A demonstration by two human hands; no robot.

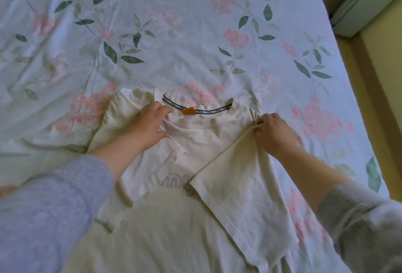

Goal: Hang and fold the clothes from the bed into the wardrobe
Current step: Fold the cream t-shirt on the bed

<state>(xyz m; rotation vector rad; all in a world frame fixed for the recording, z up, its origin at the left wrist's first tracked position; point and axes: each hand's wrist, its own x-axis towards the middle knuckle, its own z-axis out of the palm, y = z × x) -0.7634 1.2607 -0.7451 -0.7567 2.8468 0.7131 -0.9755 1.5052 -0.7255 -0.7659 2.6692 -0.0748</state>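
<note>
A cream T-shirt [202,142] lies on the bed, collar away from me, with a black-and-white neck tape and an orange tag [188,111]. Both sleeves are folded inward over the chest. My left hand [148,123] rests on the left shoulder area just beside the collar, fingers spread and slightly bent on the cloth. My right hand [275,132] pinches the folded edge of the right sleeve [237,177] at the right shoulder. The shirt's lower part runs toward me and out of the bottom of the view.
The bed is covered by a pale blue sheet [152,33] with pink flowers and green leaves, wrinkled at the left. The bed's right edge [359,89] borders a yellowish floor [382,59]. A pale green object [365,0] stands at the top right.
</note>
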